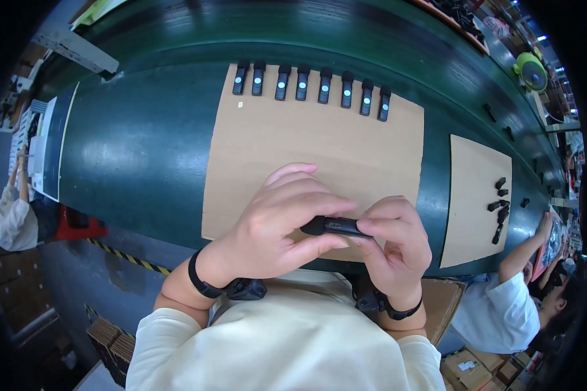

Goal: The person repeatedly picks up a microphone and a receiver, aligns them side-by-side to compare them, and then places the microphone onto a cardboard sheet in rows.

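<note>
Black device point(342, 227): below the centre of the frame, held level in the air above the lower part of the cardboard sheet point(306, 143), its rounded dark end toward the left.
Right hand point(398, 244): thumb and fingers pinching the device's right end.
Left hand point(267, 218): curved around the rounded end, fingers above and thumb below, a gap between them; I cannot tell whether they touch the device.
Weight: probably light, being slim and small enough for a fingertip pinch.
Feel: body looks stiff and smooth, perhaps a little slippery; the matte rounded end may be softer.
Best hold: the body's 2 long sides, sparing the rounded end.
Row of 8 similar devices point(324, 88): along the sheet's far edge, upper centre.
</note>
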Demonstrator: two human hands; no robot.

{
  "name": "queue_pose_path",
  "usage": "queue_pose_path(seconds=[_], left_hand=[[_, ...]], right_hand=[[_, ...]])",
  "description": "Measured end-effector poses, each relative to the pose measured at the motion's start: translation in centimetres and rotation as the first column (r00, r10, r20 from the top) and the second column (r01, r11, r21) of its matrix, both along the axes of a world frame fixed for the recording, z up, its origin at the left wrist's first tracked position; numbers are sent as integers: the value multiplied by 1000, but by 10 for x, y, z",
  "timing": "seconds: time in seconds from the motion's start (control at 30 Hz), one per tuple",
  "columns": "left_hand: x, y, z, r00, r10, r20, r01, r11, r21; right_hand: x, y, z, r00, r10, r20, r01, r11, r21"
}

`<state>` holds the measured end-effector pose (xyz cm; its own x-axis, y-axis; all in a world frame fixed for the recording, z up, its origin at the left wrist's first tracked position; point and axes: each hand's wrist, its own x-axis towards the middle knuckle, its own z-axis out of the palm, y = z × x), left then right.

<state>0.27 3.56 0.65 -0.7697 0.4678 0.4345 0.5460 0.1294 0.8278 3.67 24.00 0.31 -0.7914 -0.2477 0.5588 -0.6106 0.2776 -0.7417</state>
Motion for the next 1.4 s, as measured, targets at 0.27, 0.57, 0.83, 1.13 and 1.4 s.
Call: queue_pose_path(seconds=[0.27,0.57,0.83,1.13,1.4], left_hand=[[-2,3,-6,997,-24,-79,25,1000,7],[-4,11,-15,999,-37,-26,36,997,-62],[-5,4,-21,992,53,-115,-93,923,-372],[-6,5,-31,980,50,-191,-159,775,-612],[-8,4,-29,980,28,-197,-151,753,-641]], right_hand=[[3,0,-2,983,32,179,-4,988,-157],[-2,-1,13,994,-13,113,14,1000,-15],[-46,51,17,943,-161,291,63,946,317],[-101,91,-26,980,-173,-99,197,777,598],[-106,88,-29,986,-138,-99,169,731,662]])
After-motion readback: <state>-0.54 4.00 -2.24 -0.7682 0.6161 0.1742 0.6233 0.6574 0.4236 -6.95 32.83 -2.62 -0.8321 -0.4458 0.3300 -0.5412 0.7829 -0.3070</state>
